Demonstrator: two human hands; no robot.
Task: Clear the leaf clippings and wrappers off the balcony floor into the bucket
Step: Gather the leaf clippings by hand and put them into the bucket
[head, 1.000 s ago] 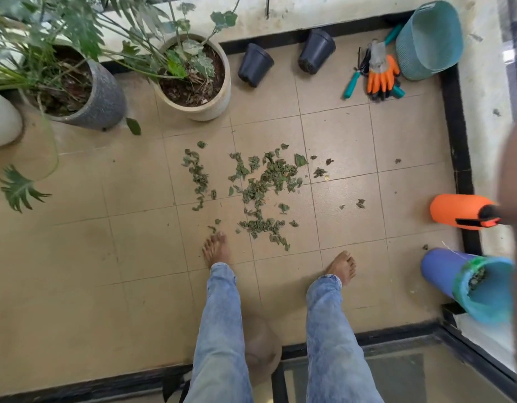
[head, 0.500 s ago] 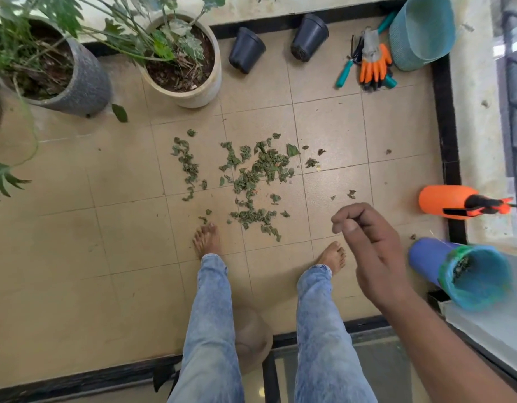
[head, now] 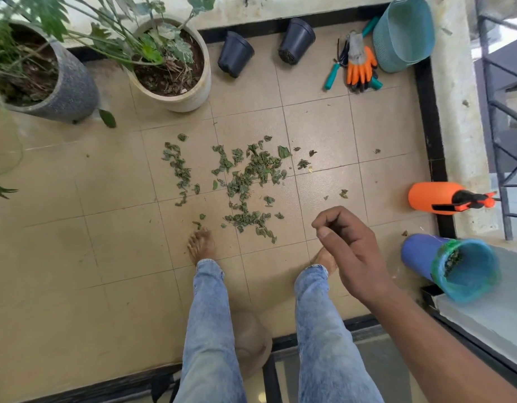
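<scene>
Near the leaf clippings (head: 251, 175), right hand (head: 347, 251) with fingers (head: 334, 218) curled.

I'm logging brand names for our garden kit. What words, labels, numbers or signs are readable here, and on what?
None: no text can be read anywhere.
The orange sprayer, blue bucket, teal basket and orange gloves show plain surfaces from this view, with no label or print visible.
</scene>
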